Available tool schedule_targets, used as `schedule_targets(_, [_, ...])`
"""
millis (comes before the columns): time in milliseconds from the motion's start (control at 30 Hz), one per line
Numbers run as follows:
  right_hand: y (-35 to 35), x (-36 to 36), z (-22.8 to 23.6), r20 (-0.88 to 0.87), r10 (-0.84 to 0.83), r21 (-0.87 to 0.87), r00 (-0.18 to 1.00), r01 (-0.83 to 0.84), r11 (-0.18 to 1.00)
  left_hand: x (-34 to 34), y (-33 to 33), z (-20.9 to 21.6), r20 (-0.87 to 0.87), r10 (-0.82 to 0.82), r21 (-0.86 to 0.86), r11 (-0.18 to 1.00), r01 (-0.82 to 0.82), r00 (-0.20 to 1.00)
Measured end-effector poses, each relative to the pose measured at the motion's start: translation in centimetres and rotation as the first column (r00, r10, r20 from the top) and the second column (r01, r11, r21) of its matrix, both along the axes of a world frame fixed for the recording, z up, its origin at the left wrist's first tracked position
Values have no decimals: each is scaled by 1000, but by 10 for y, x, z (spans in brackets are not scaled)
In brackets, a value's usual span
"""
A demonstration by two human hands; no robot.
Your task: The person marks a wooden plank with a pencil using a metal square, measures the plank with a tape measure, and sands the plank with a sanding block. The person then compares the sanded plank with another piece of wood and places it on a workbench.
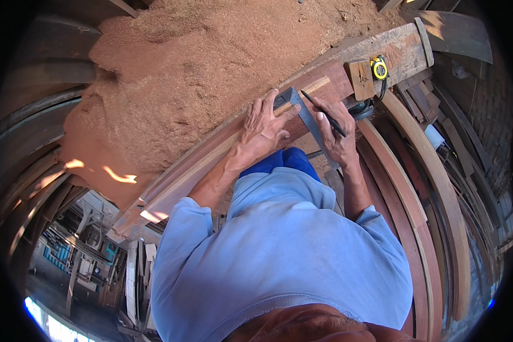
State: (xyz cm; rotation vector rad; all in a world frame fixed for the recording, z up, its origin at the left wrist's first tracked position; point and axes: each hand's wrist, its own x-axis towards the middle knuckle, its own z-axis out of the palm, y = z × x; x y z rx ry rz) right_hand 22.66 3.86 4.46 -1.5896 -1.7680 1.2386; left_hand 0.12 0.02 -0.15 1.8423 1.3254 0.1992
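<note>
A long reddish-brown wooden board (171, 181) lies diagonally in front of me on a rough wooden bench. Across it rests a try square with a dark stock and a grey metal blade (309, 118). My left hand (261, 129) holds the square against the board, one finger stretched to the blade and others over the stock. Between the fingers of my right hand (340, 135) is a slim black pen (337, 126), its tip above the board next to the blade's upper end. The right hand sits just right of the blade and partly hides it.
On the bench at the right stand a brown wooden block (359, 80) and a yellow-and-black tape measure (379, 68). A big heap of sawdust (176, 74) spreads beyond the board. Long curved-looking timbers (433, 171) lie to my right; more wood is stacked at the left.
</note>
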Motion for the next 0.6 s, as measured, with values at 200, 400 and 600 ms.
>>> schedule_targets(200, [2, -1, -1, -6, 15, 32, 1000, -14, 999, -1, 0, -3, 15, -7, 25, 1000, 7, 1000])
schedule_targets(400, [2, -1, -2, 7, 42, 39, 999, -42, 998, 0, 0, 0, -1, 1, 12, 1000, -1, 1000])
schedule_targets(600, [-3, 8, -1, 53, 122, 34, 991, -124, 992, 2, -1, 0, -11, 5, 5, 1000, -5, 1000])
